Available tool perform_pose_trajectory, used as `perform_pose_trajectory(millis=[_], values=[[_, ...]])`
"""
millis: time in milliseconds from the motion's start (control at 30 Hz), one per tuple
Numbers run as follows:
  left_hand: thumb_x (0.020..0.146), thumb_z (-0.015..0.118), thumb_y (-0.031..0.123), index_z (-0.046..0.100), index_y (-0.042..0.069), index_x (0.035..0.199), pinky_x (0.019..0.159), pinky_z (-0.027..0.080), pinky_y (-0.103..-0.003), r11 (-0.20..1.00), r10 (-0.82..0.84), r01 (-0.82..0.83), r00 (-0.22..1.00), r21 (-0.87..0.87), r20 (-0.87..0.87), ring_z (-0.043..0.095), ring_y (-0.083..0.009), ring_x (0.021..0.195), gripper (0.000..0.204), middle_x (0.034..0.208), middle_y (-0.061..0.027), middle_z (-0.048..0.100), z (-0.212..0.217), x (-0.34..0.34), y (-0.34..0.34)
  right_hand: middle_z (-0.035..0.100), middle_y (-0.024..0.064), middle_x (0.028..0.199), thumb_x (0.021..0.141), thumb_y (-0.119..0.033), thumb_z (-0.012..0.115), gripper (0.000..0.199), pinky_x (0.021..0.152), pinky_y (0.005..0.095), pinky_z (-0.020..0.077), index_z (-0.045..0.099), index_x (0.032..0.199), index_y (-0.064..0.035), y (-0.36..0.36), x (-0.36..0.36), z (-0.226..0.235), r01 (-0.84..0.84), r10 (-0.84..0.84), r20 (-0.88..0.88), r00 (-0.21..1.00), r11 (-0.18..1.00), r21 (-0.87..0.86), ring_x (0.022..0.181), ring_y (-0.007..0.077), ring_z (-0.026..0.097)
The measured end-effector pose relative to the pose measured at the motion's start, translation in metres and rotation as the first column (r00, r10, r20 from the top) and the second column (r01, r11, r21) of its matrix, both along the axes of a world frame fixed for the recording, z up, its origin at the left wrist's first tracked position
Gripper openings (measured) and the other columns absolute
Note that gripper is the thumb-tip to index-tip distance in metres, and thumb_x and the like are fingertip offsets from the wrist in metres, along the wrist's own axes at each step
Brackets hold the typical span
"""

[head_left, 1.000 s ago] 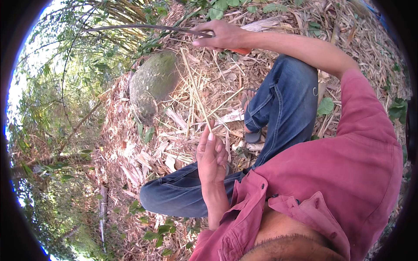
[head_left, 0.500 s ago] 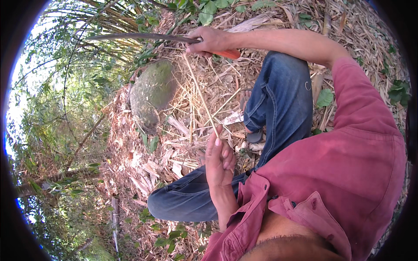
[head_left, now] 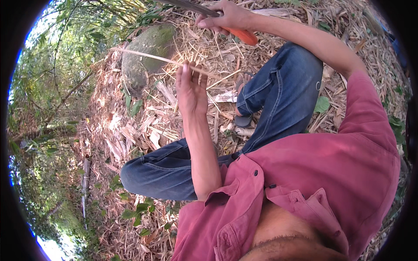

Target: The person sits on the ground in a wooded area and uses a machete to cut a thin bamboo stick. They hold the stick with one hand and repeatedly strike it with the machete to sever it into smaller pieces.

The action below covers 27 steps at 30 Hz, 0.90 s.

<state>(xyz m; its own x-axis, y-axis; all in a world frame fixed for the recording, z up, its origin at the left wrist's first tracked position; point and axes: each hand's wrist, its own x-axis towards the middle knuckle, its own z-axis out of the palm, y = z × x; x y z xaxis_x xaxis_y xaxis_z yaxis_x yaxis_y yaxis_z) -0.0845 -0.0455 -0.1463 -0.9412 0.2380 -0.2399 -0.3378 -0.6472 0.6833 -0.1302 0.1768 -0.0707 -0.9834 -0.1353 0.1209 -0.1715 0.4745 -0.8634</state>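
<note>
My left hand (head_left: pixel 191 93) is raised in front of my knees, its fingers closed on a thin pale strip of split cane or bamboo (head_left: pixel 146 54). One end of the strip points out to the left past a mossy stone. Farther up, my right hand (head_left: pixel 230 17) grips a machete-like long knife by its orange handle (head_left: pixel 244 36). Its dark blade (head_left: pixel 189 5) runs left and out of the top of the view. Knife and strip are apart. Loose pale strips (head_left: pixel 191 45) lie on the ground below my hands.
The rounded mossy stone (head_left: pixel 150 48) sits left of the loose strips. Dry husks and leaves (head_left: pixel 135 117) cover the ground around my bent legs in jeans (head_left: pixel 278 95). Green plants (head_left: pixel 141 213) grow at lower left, with thicket (head_left: pixel 48 100) beyond.
My left hand has moved up and forward, swinging the strip round from the knife side to point left over the stone. The knife has shifted up and right, its blade now partly out of view.
</note>
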Motion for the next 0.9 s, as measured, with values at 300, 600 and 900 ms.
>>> perform_pose_trajectory(millis=[300, 600, 900], values=[[0.087, 0.066, 0.016, 0.057, 0.010, 0.099, 0.070, 0.050, -0.023, 0.994, 0.086, -0.077, 0.987, 0.072, -0.138, 0.057, -0.0107, 0.081, 0.016, 0.089, 0.0000, 0.059, 0.006, -0.050, 0.011, 0.055, 0.0012, 0.063, 0.088, -0.036, 0.062, 0.036, 0.045, 0.0232, 0.0445, 0.063, 0.094, -0.0005, -0.004, 0.002, -0.020, -0.203, 0.211, 0.126, 0.969, 0.977, -0.073, 0.049, 0.0081, 0.053], [0.088, 0.066, 0.015, 0.056, 0.010, 0.095, 0.068, 0.051, -0.024, 0.988, 0.153, -0.153, 0.984, 0.005, -0.095, 0.059, -0.0114, 0.074, 0.013, 0.084, -0.0002, 0.062, -0.005, -0.051, 0.020, 0.054, 0.0021, 0.063, 0.082, -0.021, 0.068, 0.028, 0.046, 0.0238, 0.0443, 0.061, 0.098, 0.0010, -0.003, 0.006, -0.023, -0.289, 0.322, 0.178, 0.930, 0.938, -0.189, 0.053, 0.0080, 0.054], [0.092, 0.060, 0.029, 0.058, 0.004, 0.101, 0.057, 0.047, -0.024, 0.856, -0.154, 0.064, 0.979, -0.512, -0.136, 0.057, -0.0106, 0.070, 0.027, 0.079, -0.0043, 0.059, 0.010, -0.007, -0.009, 0.054, 0.0014, 0.061, 0.083, -0.019, 0.062, 0.022, 0.044, 0.0223, 0.0445, 0.060, 0.094, 0.0002, 0.012, 0.001, -0.026, -0.362, 0.399, 0.238, 0.885, 0.913, -0.186, 0.051, 0.0070, 0.052]])
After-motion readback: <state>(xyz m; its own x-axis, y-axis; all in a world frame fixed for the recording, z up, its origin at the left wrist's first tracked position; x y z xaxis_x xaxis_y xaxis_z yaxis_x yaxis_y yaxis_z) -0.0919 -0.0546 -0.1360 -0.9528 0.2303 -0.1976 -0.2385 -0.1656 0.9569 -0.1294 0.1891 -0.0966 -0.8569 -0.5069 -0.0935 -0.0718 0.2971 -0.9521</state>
